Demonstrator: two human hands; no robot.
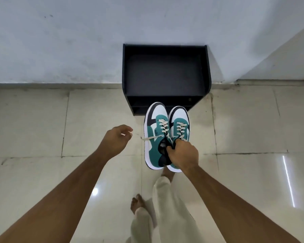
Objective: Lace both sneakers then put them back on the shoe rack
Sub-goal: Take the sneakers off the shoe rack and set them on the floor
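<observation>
Holding both laced sneakers (166,135) pinched together at the collars in our right hand (182,155), we have them in mid-air just before the black shoe rack (165,74); left hand (117,139) empty, fingers loosely curled apart

- The shoe rack (166,74) stands on the floor (42,123), against the wall (60,41).
- The two sneakers (166,135) hang side by side before the rack, above the floor.
- The right hand (182,156) is at their heel end; the left hand (117,139) is to their left.
</observation>
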